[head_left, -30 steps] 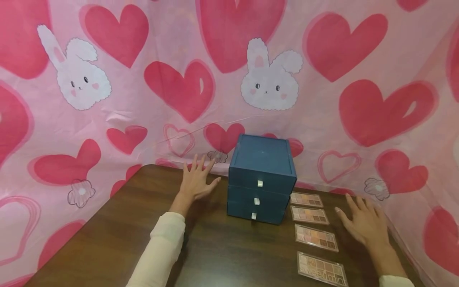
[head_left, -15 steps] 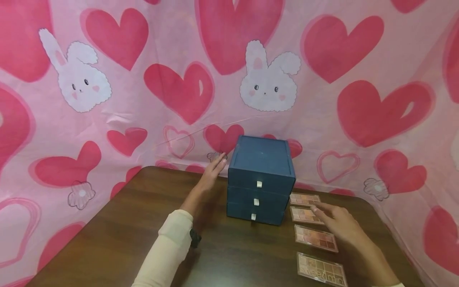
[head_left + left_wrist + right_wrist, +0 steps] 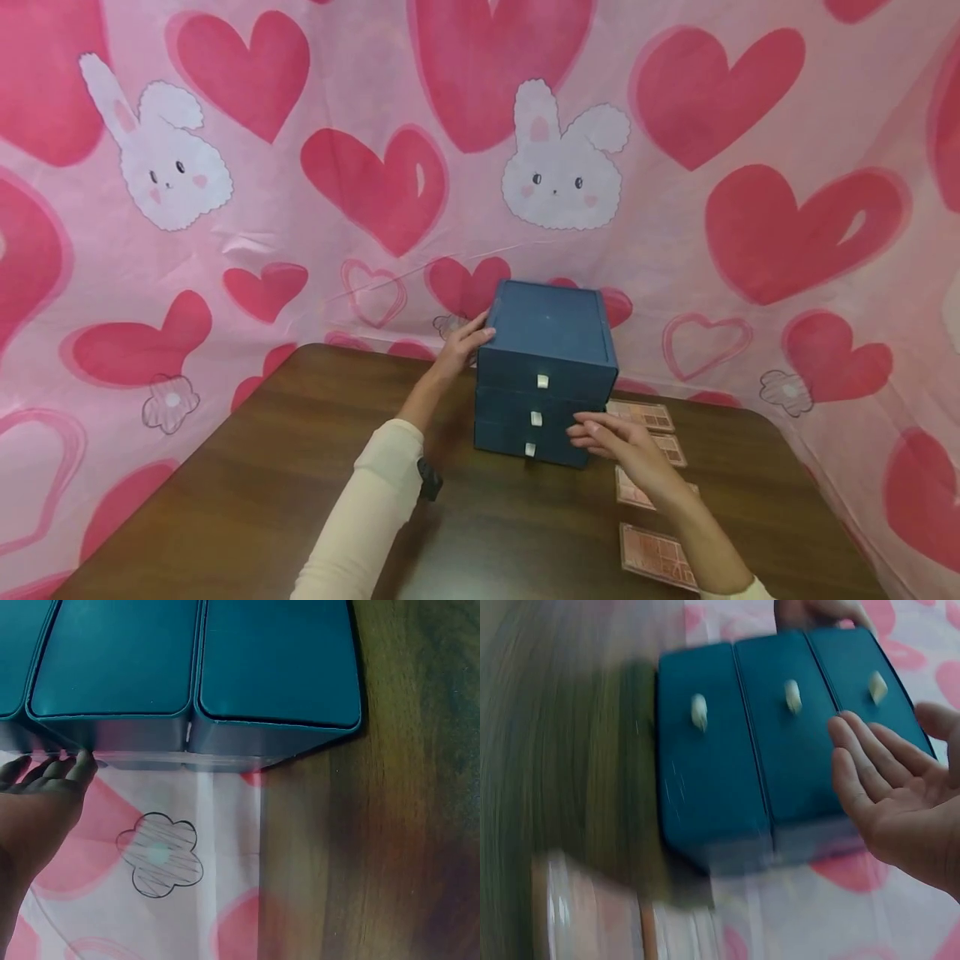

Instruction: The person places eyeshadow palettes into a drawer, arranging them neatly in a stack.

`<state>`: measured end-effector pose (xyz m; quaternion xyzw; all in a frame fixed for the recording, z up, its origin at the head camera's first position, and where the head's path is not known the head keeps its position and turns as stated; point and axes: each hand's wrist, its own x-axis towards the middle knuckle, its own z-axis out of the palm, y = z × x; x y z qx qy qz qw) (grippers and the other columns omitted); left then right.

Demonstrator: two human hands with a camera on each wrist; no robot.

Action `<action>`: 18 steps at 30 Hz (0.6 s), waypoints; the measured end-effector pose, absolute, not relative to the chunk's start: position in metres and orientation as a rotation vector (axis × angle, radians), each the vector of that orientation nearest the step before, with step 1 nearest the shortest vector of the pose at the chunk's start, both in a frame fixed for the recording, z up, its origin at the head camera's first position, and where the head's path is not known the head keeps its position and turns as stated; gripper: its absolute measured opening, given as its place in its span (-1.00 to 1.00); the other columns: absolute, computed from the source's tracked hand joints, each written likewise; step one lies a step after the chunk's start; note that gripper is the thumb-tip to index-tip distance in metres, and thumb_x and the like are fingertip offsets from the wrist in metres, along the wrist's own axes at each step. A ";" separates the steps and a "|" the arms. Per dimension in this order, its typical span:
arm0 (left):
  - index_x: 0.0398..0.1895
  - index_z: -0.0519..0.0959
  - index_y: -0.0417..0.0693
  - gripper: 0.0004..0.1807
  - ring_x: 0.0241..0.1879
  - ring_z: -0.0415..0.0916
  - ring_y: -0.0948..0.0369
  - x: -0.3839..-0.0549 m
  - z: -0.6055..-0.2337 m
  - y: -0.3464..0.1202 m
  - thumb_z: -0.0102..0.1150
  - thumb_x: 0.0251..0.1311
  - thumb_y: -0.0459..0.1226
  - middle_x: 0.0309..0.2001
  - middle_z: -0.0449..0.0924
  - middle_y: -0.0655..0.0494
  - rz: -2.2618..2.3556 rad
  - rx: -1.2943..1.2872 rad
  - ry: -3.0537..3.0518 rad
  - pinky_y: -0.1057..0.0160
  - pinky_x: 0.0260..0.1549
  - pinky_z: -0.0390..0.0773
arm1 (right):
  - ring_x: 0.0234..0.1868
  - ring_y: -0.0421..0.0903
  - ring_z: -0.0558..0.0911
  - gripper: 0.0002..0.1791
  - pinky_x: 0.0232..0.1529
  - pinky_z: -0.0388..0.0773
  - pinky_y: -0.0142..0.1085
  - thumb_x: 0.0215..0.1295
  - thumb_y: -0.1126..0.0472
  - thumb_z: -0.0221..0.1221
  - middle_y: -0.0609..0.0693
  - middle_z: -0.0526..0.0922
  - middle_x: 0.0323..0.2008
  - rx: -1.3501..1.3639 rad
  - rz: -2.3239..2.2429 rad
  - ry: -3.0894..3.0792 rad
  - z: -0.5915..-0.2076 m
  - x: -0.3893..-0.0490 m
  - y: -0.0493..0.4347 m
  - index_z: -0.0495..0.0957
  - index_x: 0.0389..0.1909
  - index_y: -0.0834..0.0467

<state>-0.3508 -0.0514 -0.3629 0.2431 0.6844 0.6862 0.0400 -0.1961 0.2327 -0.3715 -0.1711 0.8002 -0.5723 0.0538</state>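
A person's left hand (image 3: 456, 348), fingers loosely extended, rests against the left side of a blue, box-shaped three-drawer unit (image 3: 551, 325) near the far edge of a dark brown wooden bench (image 3: 247, 500). The right hand (image 3: 633, 454), fingers relaxed and empty, hangs before the unit's front. Any tug on a small whitish tab (image 3: 536, 419) likely goes best straight outward, left palm bracing, wrist clear of the flat, clear-cased rectangular palettes (image 3: 652, 554).
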 end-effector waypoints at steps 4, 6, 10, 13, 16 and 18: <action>0.63 0.04 -0.12 -0.24 0.48 0.26 -0.18 -0.352 -0.365 -0.051 -0.10 0.38 -0.16 0.57 0.16 -0.26 2.142 0.764 2.063 -0.18 0.48 0.24 | 0.07 -0.39 0.68 -0.34 0.20 0.57 -0.48 0.63 0.01 -0.14 0.40 0.54 0.29 -0.423 -1.882 2.294 -0.372 -0.210 0.210 0.23 0.45 0.47; 0.62 0.06 -0.13 -0.24 0.48 0.25 -0.20 -0.353 -0.366 -0.050 -0.09 0.37 -0.16 0.57 0.16 -0.25 2.171 0.758 2.051 -0.18 0.48 0.23 | 0.09 -0.37 0.68 -0.31 0.21 0.56 -0.48 0.63 -0.04 -0.16 0.36 0.53 0.32 -0.375 -1.944 2.226 -0.371 -0.218 0.201 0.21 0.47 0.44; 0.59 0.13 -0.14 -0.27 0.40 0.35 -0.17 -0.354 -0.369 -0.049 -0.05 0.37 -0.20 0.52 0.25 -0.27 2.218 0.729 2.041 -0.14 0.43 0.33 | 0.12 -0.28 0.70 -0.26 0.24 0.57 -0.41 0.63 -0.11 -0.20 0.28 0.56 0.31 -0.326 -2.030 2.096 -0.369 -0.230 0.187 0.22 0.46 0.45; 0.58 0.17 -0.15 -0.28 0.36 0.41 -0.12 -0.354 -0.370 -0.049 -0.03 0.36 -0.20 0.50 0.29 -0.27 2.220 0.727 2.049 -0.10 0.39 0.40 | 0.11 -0.25 0.71 -0.24 0.24 0.58 -0.38 0.62 -0.13 -0.20 0.17 0.65 0.24 -0.317 -2.076 2.018 -0.369 -0.235 0.179 0.23 0.44 0.48; 0.58 0.16 -0.15 -0.27 0.39 0.38 -0.11 -0.354 -0.369 -0.051 -0.02 0.35 -0.20 0.51 0.27 -0.26 2.209 0.751 2.030 -0.10 0.41 0.37 | 0.06 -0.26 0.73 -0.24 0.19 0.61 -0.38 0.62 -0.13 -0.18 0.05 0.73 0.13 -0.285 -2.134 1.958 -0.369 -0.238 0.171 0.24 0.43 0.49; 0.59 0.14 -0.13 -0.26 0.46 0.30 -0.11 -0.353 -0.368 -0.052 -0.01 0.34 -0.19 0.54 0.22 -0.23 2.189 0.772 2.016 -0.11 0.46 0.30 | 0.02 -0.28 0.74 -0.25 0.16 0.62 -0.40 0.61 -0.12 -0.16 -0.01 0.76 0.07 -0.251 -2.162 1.940 -0.369 -0.240 0.167 0.26 0.42 0.48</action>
